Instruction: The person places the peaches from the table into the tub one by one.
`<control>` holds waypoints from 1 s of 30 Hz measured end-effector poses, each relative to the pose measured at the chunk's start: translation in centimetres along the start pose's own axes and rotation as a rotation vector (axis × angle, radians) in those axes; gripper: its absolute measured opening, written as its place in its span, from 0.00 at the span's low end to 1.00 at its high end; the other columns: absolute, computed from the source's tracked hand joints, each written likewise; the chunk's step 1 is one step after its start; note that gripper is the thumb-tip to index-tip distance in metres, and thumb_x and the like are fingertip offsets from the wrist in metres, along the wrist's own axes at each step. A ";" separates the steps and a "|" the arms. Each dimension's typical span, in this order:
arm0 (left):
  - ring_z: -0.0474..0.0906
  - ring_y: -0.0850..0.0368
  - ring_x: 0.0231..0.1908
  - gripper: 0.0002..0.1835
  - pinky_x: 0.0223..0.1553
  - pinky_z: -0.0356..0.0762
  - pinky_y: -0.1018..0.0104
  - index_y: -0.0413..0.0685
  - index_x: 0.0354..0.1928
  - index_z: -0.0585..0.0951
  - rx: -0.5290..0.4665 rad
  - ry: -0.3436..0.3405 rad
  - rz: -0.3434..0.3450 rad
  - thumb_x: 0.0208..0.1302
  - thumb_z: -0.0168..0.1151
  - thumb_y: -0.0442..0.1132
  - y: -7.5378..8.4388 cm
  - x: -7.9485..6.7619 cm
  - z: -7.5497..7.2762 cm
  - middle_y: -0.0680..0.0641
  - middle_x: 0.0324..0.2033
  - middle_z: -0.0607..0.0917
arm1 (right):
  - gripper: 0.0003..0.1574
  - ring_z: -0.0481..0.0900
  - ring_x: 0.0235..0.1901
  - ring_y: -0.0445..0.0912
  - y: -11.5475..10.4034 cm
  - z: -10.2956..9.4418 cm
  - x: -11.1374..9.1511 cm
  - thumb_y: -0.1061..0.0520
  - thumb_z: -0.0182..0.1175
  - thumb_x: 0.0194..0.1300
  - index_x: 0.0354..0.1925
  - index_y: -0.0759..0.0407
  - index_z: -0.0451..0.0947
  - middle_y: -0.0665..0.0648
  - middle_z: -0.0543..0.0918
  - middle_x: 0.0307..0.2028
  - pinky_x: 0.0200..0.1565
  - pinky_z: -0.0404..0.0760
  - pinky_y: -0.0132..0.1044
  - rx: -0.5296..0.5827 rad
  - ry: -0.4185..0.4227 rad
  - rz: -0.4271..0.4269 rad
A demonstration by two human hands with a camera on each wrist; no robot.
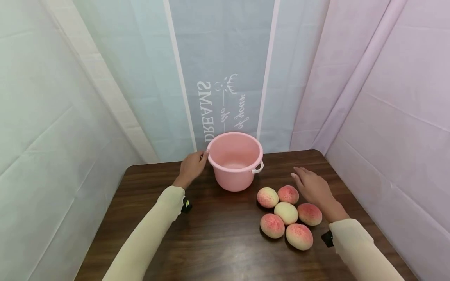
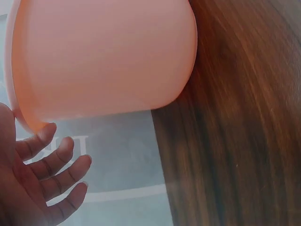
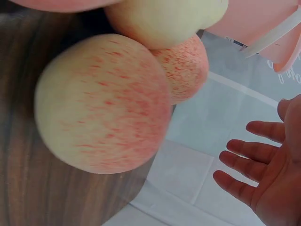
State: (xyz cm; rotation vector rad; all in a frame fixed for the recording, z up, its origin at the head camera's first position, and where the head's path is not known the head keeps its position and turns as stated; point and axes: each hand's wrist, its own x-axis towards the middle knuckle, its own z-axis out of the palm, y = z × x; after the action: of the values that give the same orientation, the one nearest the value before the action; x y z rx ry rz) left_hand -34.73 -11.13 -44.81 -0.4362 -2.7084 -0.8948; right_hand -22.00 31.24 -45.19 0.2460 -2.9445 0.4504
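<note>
A pink bucket (image 1: 234, 177) with a white handle (image 1: 258, 168) stands upright near the table's back edge. My left hand (image 1: 193, 166) is at its left side, thumb against or very close to the rim. In the left wrist view the fingers (image 2: 66, 179) are spread and loosely bent beside the bucket wall (image 2: 103, 61). My right hand (image 1: 313, 187) hovers with relaxed fingers beside several peaches; it holds nothing. A red peach (image 1: 288, 194) and another red one (image 1: 309, 214) are nearest to it. A pale peach (image 1: 286, 213) sits mid-cluster.
The peaches, including a speckled one (image 1: 268, 197) and two front ones, a left (image 1: 272, 226) and a right (image 1: 299, 236), rest on the dark wooden table (image 1: 211, 234), right of the bucket. Fabric walls (image 1: 225, 58) surround the table at the back and both sides.
</note>
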 end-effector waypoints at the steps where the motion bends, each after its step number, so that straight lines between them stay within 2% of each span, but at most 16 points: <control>1: 0.69 0.53 0.20 0.27 0.23 0.64 0.59 0.53 0.25 0.74 -0.006 -0.002 -0.007 0.80 0.42 0.60 0.0 0.0 0.1 0.50 0.18 0.73 | 0.37 0.69 0.64 0.71 0.1 0.1 -0.4 0.42 0.37 0.83 0.71 0.68 0.65 0.76 0.69 0.67 0.57 0.70 0.69 -0.002 0.001 0.002; 5: 0.70 0.53 0.22 0.28 0.25 0.64 0.59 0.53 0.26 0.75 -0.022 0.002 -0.023 0.80 0.40 0.61 -0.1 -0.2 0.4 0.50 0.19 0.73 | 0.35 0.70 0.63 0.71 0.5 0.4 -1.8 0.43 0.39 0.83 0.71 0.68 0.65 0.75 0.70 0.67 0.54 0.71 0.69 0.014 0.001 0.014; 9: 0.69 0.53 0.23 0.28 0.26 0.64 0.59 0.53 0.26 0.75 -0.042 0.002 -0.032 0.80 0.41 0.60 -0.2 -0.5 0.6 0.50 0.19 0.72 | 0.39 0.72 0.61 0.71 1.2 0.8 -3.4 0.40 0.39 0.82 0.73 0.68 0.62 0.74 0.70 0.66 0.51 0.73 0.69 0.011 -0.002 0.036; 14: 0.69 0.52 0.23 0.27 0.27 0.65 0.59 0.51 0.27 0.74 -0.115 -0.022 -0.048 0.80 0.41 0.60 -0.1 -0.9 0.6 0.49 0.21 0.73 | 0.40 0.73 0.60 0.72 2.2 1.6 -5.1 0.39 0.40 0.82 0.73 0.68 0.61 0.75 0.71 0.66 0.49 0.74 0.69 0.001 -0.022 0.073; 19: 0.76 0.48 0.27 0.27 0.30 0.73 0.58 0.45 0.32 0.78 -0.298 -0.083 -0.102 0.81 0.42 0.57 0.3 -1.4 0.6 0.43 0.27 0.80 | 0.39 0.74 0.58 0.72 3.2 2.4 -6.7 0.41 0.43 0.82 0.72 0.71 0.63 0.77 0.72 0.64 0.48 0.75 0.69 0.042 -0.045 0.099; 21: 0.78 0.43 0.29 0.27 0.32 0.77 0.54 0.42 0.35 0.79 -0.389 -0.107 -0.124 0.81 0.43 0.56 0.6 -1.5 0.6 0.40 0.29 0.82 | 0.41 0.76 0.57 0.72 3.6 2.6 -7.3 0.39 0.42 0.81 0.72 0.71 0.62 0.77 0.72 0.64 0.47 0.75 0.68 0.059 -0.060 0.123; 24: 0.80 0.38 0.31 0.27 0.36 0.80 0.50 0.37 0.38 0.80 -0.473 -0.124 -0.149 0.81 0.43 0.54 1.0 -1.8 0.6 0.39 0.29 0.82 | 0.44 0.76 0.56 0.72 4.0 2.7 -8.1 0.36 0.40 0.81 0.72 0.71 0.61 0.77 0.72 0.64 0.46 0.76 0.68 0.072 -0.086 0.151; 27: 0.80 0.40 0.29 0.26 0.35 0.81 0.52 0.35 0.39 0.80 -0.517 -0.133 -0.161 0.81 0.44 0.52 1.2 -1.9 0.6 0.40 0.28 0.81 | 0.45 0.74 0.58 0.73 4.4 2.7 -8.7 0.35 0.41 0.80 0.72 0.71 0.61 0.78 0.71 0.64 0.47 0.75 0.69 0.071 -0.105 0.155; 30: 0.79 0.45 0.26 0.25 0.33 0.81 0.57 0.32 0.39 0.79 -0.611 -0.149 -0.166 0.82 0.45 0.50 1.3 -1.9 0.8 0.40 0.27 0.81 | 0.46 0.72 0.59 0.75 4.7 2.7 -9.2 0.35 0.42 0.80 0.72 0.71 0.60 0.79 0.69 0.65 0.48 0.74 0.70 0.087 -0.111 0.149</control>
State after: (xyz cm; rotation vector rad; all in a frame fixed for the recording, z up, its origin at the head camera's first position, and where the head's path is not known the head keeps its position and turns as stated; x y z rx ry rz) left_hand -32.59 -9.98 -45.37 -0.4027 -2.5774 -1.8115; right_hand -14.18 36.09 -50.68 0.0631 -3.0684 0.6043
